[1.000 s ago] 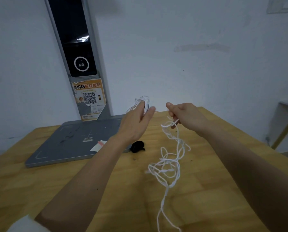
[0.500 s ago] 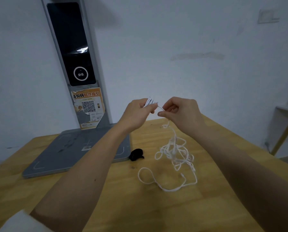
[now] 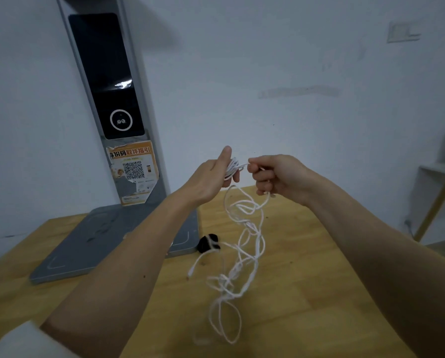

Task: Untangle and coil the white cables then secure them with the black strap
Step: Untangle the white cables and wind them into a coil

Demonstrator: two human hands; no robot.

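Note:
My left hand [image 3: 211, 177] is raised above the wooden table [image 3: 306, 293] with several turns of white cable [image 3: 244, 254] wound round its fingers, thumb pointing up. My right hand [image 3: 275, 177] is close beside it and pinches the cable where it leaves the coil. From there the cable hangs in a loose tangle down to the tabletop, blurred by motion. The black strap [image 3: 208, 243] lies on the table by the corner of the grey base, with a cable end crossing it.
A grey flat base [image 3: 100, 241] with a tall upright panel [image 3: 105, 78] carrying a QR-code sticker [image 3: 132, 169] stands at the back left of the table. A white wall is behind. A small shelf with a wooden leg [image 3: 438, 192] stands at the right.
Both hands stayed close together and the right hand brought more cable over the left fingers. The hanging tangle swung and stretched lower toward me; the camera tilted slightly.

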